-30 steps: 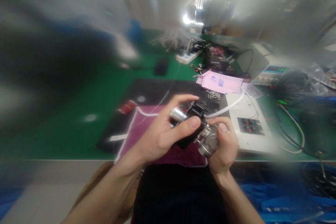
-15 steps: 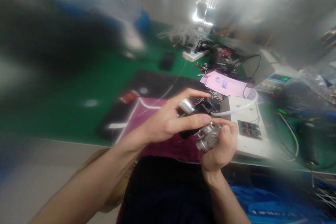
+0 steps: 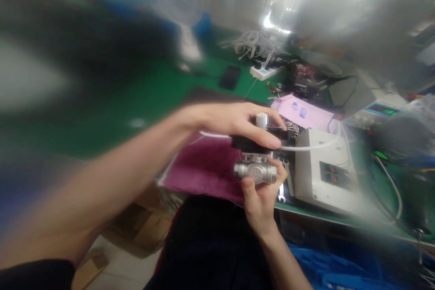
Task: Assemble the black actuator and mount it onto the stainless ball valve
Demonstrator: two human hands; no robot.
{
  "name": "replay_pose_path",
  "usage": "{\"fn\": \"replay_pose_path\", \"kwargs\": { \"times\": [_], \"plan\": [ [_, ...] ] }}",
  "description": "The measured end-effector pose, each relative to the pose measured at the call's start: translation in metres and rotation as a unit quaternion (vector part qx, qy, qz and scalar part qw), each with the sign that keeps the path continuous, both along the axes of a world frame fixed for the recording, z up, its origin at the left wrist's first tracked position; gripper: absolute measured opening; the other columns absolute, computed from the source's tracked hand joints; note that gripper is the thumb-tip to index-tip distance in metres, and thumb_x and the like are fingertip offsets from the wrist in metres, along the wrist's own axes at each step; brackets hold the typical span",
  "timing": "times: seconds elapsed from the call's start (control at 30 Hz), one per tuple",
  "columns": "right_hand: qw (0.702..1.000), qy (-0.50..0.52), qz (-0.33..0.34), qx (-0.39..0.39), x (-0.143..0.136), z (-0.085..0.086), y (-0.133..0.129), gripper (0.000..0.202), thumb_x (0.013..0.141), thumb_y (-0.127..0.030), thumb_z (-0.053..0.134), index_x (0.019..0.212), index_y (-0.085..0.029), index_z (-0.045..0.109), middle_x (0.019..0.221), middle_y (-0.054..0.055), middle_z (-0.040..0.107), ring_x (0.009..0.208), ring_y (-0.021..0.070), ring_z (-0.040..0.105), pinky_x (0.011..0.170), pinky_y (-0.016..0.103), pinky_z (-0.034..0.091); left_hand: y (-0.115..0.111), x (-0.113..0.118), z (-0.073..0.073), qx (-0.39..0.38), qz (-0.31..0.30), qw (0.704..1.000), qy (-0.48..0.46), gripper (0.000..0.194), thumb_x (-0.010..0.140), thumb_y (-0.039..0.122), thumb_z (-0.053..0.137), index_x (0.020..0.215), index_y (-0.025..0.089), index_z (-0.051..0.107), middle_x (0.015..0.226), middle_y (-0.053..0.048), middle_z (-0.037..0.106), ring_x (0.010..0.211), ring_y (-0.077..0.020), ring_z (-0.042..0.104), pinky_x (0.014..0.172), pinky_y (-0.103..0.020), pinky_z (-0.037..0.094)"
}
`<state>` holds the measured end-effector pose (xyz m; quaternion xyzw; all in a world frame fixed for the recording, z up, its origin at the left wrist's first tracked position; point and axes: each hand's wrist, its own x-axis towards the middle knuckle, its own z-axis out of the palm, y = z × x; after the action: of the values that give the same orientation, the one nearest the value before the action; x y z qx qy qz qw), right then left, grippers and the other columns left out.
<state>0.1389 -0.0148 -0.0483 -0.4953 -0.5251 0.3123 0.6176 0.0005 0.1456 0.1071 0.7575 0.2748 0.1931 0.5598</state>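
Note:
Above the bench I hold a motorized ball valve, its silver metal body (image 3: 255,173) level and its black actuator base (image 3: 249,145) on top. A small silver motor (image 3: 261,120) stands up from that base. My left hand (image 3: 238,122) is closed over the actuator, thumb along its near side and fingers reaching round the far side. From below, my right hand (image 3: 261,204) grips the valve body, thumb on its front face. A white cable (image 3: 306,148) runs from the actuator rightward. My fingers hide part of the actuator.
A purple cloth (image 3: 204,167) lies beneath the hands. Right of them are a wrench (image 3: 282,192), a white switch box (image 3: 311,163), and screws (image 3: 291,127) by pink paper (image 3: 307,115). Farther back sit a power strip (image 3: 263,72), tubing (image 3: 254,45) and an instrument with a green display (image 3: 382,108).
The valve has been turned from tilted to level, its body now facing me. My right hand has shifted left under it, and my left forearm has swung higher. The camera view has shifted somewhat.

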Motion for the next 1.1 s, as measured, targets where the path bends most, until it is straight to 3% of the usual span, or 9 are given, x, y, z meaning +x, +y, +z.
{"fn": "replay_pose_path", "kwargs": {
  "times": [0.13,0.33,0.53,0.77,1.1],
  "plan": [
    [1.0,0.021,0.009,0.006,-0.003,-0.01,0.005,0.072,0.092,-0.053,0.075,0.142,-0.025,0.031,0.135,0.013,0.049,0.112,0.0224,0.063,0.095,0.039,0.054,0.002,-0.001,0.003,0.077,-0.096,0.989,0.077,0.053,0.08,0.057,0.08,0.127,0.033,0.071,0.123,0.0,0.073,0.106,-0.0242,0.068,0.086,-0.03,0.05],
    [0.999,0.05,0.017,0.01,-0.003,-0.016,0.009,0.074,0.087,-0.045,0.083,0.14,-0.027,0.034,0.134,0.01,0.048,0.111,0.0213,0.064,0.095,0.036,0.053,0.01,0.001,0.006,0.095,-0.123,0.982,0.108,0.058,0.083,0.066,0.074,0.129,0.032,0.068,0.13,0.0,0.07,0.111,-0.0236,0.065,0.089,-0.029,0.048],
    [0.996,0.086,0.017,0.006,-0.003,-0.015,0.009,0.073,0.085,-0.035,0.085,0.138,-0.028,0.036,0.127,0.008,0.054,0.104,0.0187,0.067,0.09,0.033,0.055,0.013,0.004,0.001,0.094,-0.119,0.983,0.107,0.057,0.083,0.065,0.074,0.129,0.031,0.068,0.125,0.001,0.072,0.106,-0.0222,0.066,0.085,-0.027,0.047],
    [0.993,0.118,0.011,-0.017,-0.002,-0.011,0.01,0.066,0.087,-0.036,0.082,0.135,-0.027,0.038,0.121,0.006,0.057,0.094,0.0171,0.068,0.082,0.031,0.057,0.012,0.006,-0.004,0.073,-0.094,0.989,0.091,0.057,0.081,0.063,0.077,0.128,0.03,0.071,0.125,0.0,0.073,0.105,-0.0224,0.067,0.085,-0.027,0.048],
    [0.99,0.137,-0.002,-0.046,0.002,-0.008,0.012,0.056,0.089,-0.033,0.08,0.133,-0.027,0.046,0.118,0.002,0.059,0.094,0.0137,0.064,0.087,0.028,0.052,0.014,0.002,-0.018,0.011,-0.077,0.996,0.042,0.053,0.086,0.058,0.076,0.129,0.028,0.07,0.125,-0.001,0.074,0.107,-0.0217,0.069,0.086,-0.028,0.051]
  ]
}}
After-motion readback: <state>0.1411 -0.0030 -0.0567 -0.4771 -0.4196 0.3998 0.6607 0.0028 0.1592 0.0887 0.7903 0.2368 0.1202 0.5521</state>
